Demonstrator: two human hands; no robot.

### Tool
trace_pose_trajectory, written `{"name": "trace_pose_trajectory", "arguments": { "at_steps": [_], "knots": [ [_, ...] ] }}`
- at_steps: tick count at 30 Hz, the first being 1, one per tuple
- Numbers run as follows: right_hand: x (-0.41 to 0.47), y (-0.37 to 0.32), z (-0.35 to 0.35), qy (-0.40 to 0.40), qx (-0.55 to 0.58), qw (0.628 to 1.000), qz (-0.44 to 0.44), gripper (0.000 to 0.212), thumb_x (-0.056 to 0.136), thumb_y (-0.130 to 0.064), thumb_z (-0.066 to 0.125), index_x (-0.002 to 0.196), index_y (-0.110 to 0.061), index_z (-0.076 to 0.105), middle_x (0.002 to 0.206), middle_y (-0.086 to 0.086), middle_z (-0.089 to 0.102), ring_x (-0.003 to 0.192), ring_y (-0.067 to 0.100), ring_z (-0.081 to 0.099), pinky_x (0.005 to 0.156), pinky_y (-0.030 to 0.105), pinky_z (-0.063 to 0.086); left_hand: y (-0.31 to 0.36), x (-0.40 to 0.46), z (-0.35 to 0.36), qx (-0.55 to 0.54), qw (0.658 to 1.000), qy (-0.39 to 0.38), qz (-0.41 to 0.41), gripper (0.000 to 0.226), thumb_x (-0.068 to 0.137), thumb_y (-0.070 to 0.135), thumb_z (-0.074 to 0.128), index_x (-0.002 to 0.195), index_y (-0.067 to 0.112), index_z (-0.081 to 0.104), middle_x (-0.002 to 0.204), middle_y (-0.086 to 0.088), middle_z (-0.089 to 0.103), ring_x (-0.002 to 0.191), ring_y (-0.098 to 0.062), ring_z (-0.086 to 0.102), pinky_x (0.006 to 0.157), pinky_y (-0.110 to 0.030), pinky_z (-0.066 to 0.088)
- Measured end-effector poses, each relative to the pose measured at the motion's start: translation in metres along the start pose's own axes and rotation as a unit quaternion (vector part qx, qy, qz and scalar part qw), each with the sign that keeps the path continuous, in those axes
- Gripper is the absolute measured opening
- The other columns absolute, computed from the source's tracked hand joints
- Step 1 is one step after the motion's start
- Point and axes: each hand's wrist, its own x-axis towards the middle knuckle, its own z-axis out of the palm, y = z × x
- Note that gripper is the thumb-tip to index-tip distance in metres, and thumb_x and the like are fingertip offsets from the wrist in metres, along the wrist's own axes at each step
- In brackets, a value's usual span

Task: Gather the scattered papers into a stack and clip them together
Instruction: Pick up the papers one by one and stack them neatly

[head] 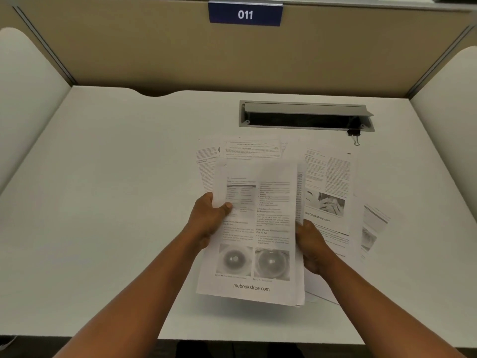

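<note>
- Nearest me, my two forearms reach in from the bottom edge over the white tabletop (103, 177), and between my hands I hold a stack of papers (258, 241) lifted clear of the surface, its shadow lying on the tabletop below its near edge.
- My left hand (206, 220) grips the stack's left edge, thumb curled over the top sheet's printed face, the other fingers hidden underneath.
- My right hand (311, 245) holds the stack's right edge; the fingers are curled round behind the sheets and I cannot see their tips.
- The top sheet shows two columns of text, two round grey photographs near its bottom, and a web address printed below them.
- Just beyond and to the right, loose papers (327, 184) lie flat and overlapping on the tabletop, some partly under the held stack, one more peeking out at far right.
- More loose sheets fan out behind the stack's top edge.
- Farther back, a black binder clip (354, 134) rests on the tabletop, apart from both hands, touching the right end of the grey cable slot (305, 116).
- Farthest, on the beige partition, a blue plate (245, 14) reads 011.
</note>
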Motion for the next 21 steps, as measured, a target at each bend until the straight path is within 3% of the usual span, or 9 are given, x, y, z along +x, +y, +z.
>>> {"name": "trace_pose_trajectory", "arguments": {
  "at_steps": [2, 4, 6, 8, 11, 14, 16, 18, 21],
  "knots": [
    [-0.003, -0.004, -0.007, -0.031, 0.155, 0.986, 0.048, 0.054, 0.101, -0.055, 0.036, 0.134, -0.021, 0.063, 0.128, 0.01, 0.069, 0.122, 0.033, 0.063, 0.101, 0.051, 0.049, -0.002, -0.001, 0.004, 0.006, 1.0, 0.014, 0.012, 0.028, 0.096, 0.021, 0.068, 0.121, 0.018, 0.059, 0.113, 0.003, 0.07, 0.097, -0.018, 0.069, 0.07, -0.027, 0.057],
    [-0.005, -0.007, -0.011, -0.049, 0.172, 0.983, 0.05, 0.051, 0.1, -0.052, 0.04, 0.137, -0.022, 0.059, 0.133, 0.009, 0.066, 0.124, 0.03, 0.062, 0.106, 0.054, 0.045, -0.004, -0.001, 0.008, 0.014, 1.0, 0.015, 0.024, 0.028, 0.096, 0.022, 0.067, 0.122, 0.019, 0.058, 0.113, 0.004, 0.069, 0.097, -0.019, 0.068, 0.07, -0.027, 0.057],
    [-0.004, -0.002, -0.017, -0.035, 0.089, 0.995, 0.028, 0.037, 0.097, -0.024, 0.06, 0.133, -0.018, 0.061, 0.131, 0.009, 0.068, 0.119, 0.028, 0.066, 0.105, 0.052, 0.049, -0.003, 0.001, 0.014, 0.004, 0.999, 0.006, 0.034, 0.03, 0.096, 0.021, 0.067, 0.124, 0.019, 0.058, 0.114, 0.004, 0.07, 0.097, -0.018, 0.069, 0.069, -0.027, 0.058],
    [-0.004, 0.004, -0.025, 0.0, 0.042, 0.999, 0.02, 0.04, 0.088, -0.009, 0.07, 0.127, -0.015, 0.064, 0.126, 0.009, 0.07, 0.113, 0.026, 0.069, 0.102, 0.048, 0.053, -0.001, 0.002, 0.023, -0.007, 0.999, -0.008, 0.041, 0.031, 0.096, 0.02, 0.068, 0.125, 0.019, 0.06, 0.112, 0.005, 0.071, 0.096, -0.016, 0.07, 0.068, -0.025, 0.058],
    [-0.01, 0.005, -0.044, 0.048, 0.007, 0.999, 0.005, 0.031, 0.087, -0.009, 0.072, 0.117, -0.015, 0.068, 0.117, 0.007, 0.075, 0.106, 0.026, 0.072, 0.093, 0.044, 0.058, 0.005, 0.002, 0.043, -0.015, 0.998, -0.045, 0.039, 0.031, 0.096, 0.02, 0.067, 0.126, 0.02, 0.061, 0.114, 0.005, 0.072, 0.098, -0.017, 0.071, 0.073, -0.028, 0.06],
    [-0.017, 0.002, -0.077, 0.092, -0.018, 0.996, -0.012, 0.028, 0.088, -0.011, 0.071, 0.116, -0.015, 0.068, 0.113, 0.006, 0.076, 0.1, 0.025, 0.074, 0.083, 0.04, 0.062, 0.013, 0.007, 0.066, -0.04, 0.994, -0.106, 0.004, 0.024, 0.097, 0.025, 0.066, 0.12, 0.021, 0.065, 0.112, 0.003, 0.075, 0.102, -0.021, 0.072, 0.089, -0.042, 0.06],
    [-0.023, 0.0, -0.103, 0.124, -0.035, 0.992, -0.017, 0.028, 0.089, -0.011, 0.071, 0.117, -0.016, 0.068, 0.11, 0.002, 0.077, 0.097, 0.023, 0.074, 0.077, 0.036, 0.063, 0.019, 0.014, 0.081, -0.056, 0.994, -0.097, -0.012, 0.019, 0.097, 0.027, 0.065, 0.114, 0.019, 0.066, 0.112, 0.001, 0.074, 0.107, -0.024, 0.069, 0.095, -0.041, 0.056],
    [-0.029, 0.003, -0.13, 0.153, -0.044, 0.987, -0.018, 0.028, 0.09, -0.009, 0.07, 0.118, -0.014, 0.067, 0.11, 0.001, 0.076, 0.097, 0.023, 0.074, 0.074, 0.033, 0.063, 0.023, 0.024, 0.095, 0.017, 0.998, -0.043, 0.031, 0.029, 0.096, 0.026, 0.064, 0.124, 0.019, 0.062, 0.125, 0.002, 0.067, 0.114, -0.021, 0.063, 0.095, -0.034, 0.052],
    [-0.034, 0.012, -0.166, 0.195, -0.026, 0.98, -0.007, 0.031, 0.09, -0.007, 0.069, 0.121, -0.006, 0.067, 0.113, 0.008, 0.075, 0.098, 0.027, 0.074, 0.078, 0.037, 0.063, 0.028, 0.037, 0.112, 0.151, 0.985, -0.013, 0.081, 0.055, 0.097, 0.027, 0.063, 0.148, 0.016, 0.045, 0.148, 0.0, 0.049, 0.132, -0.021, 0.05, 0.11, -0.038, 0.043]
  ]
}}
